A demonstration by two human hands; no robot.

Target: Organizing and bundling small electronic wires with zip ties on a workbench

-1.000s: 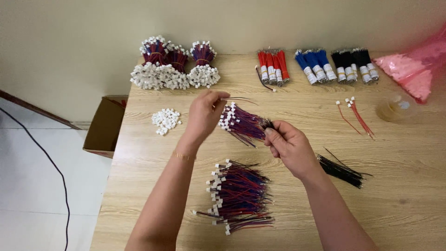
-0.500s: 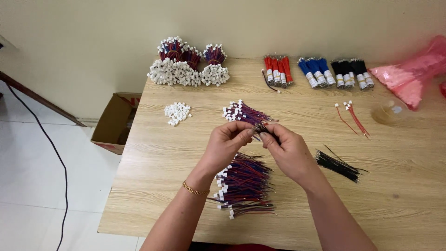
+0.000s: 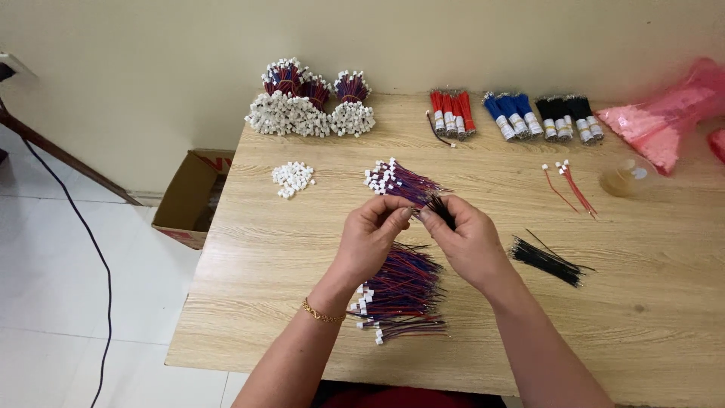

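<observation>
The bundle of wired connectors (image 3: 400,183) is held above the middle of the wooden table (image 3: 664,317), white plugs fanned out toward the far wall, dark wire tails gathered between the two hands. The left hand (image 3: 370,238) is pinched closed, thumb and forefinger nipping the wires at the gathered end. The right hand (image 3: 468,242) is curled shut around the black tails of the same bundle, fingertips meeting those of the left.

Change noted: a second ago the left hand was up at the plug end of the bundle, well apart from the right; half a second ago it had come down beside it; now both hands meet at one spot on the wires. The bundle has stayed at about the same place over the table. In my judgement the work has passed from squaring up the plugs to handling the wire ends, most likely picking out or gripping single strands.

Directly below the hands lies a larger loose heap of red and blue wires (image 3: 400,291), untouched. To the right, a small sheaf of black wires (image 3: 547,261) lies near the right wrist. A little pile of white plugs (image 3: 292,179) sits to the left. Along the far edge stand finished bunches (image 3: 310,102), red, blue and black wire packs (image 3: 513,117), and a pink bag (image 3: 661,121).
</observation>
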